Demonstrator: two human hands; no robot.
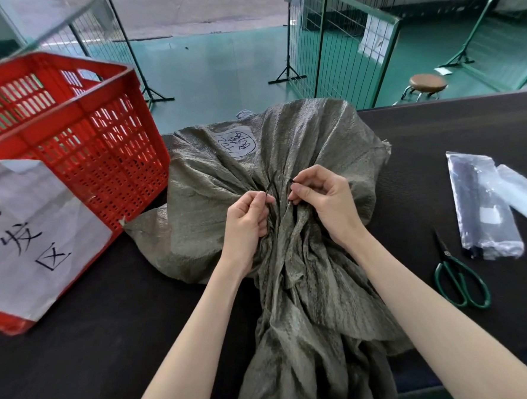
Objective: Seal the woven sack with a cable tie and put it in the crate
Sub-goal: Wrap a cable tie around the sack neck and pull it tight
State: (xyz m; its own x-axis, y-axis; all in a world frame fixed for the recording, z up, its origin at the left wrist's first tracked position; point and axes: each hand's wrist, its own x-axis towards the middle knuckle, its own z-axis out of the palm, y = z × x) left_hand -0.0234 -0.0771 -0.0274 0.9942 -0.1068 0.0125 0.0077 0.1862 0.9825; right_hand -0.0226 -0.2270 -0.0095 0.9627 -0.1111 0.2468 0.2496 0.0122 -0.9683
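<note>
The woven sack (285, 219) lies on the table (444, 142), neck gathered between both grips. Left hand (245, 220) and right hand (324, 200) each pinch one cable tie (270, 189) end. Keep gathers tight; thread tail into head squarely. Crate (84, 133) stands left of the grips.

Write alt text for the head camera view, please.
Two hands, left hand and right hand, pinch a black cable tie around the gathered neck of a grey-green woven sack on a dark table. A red crate stands left, scissors right.
</note>
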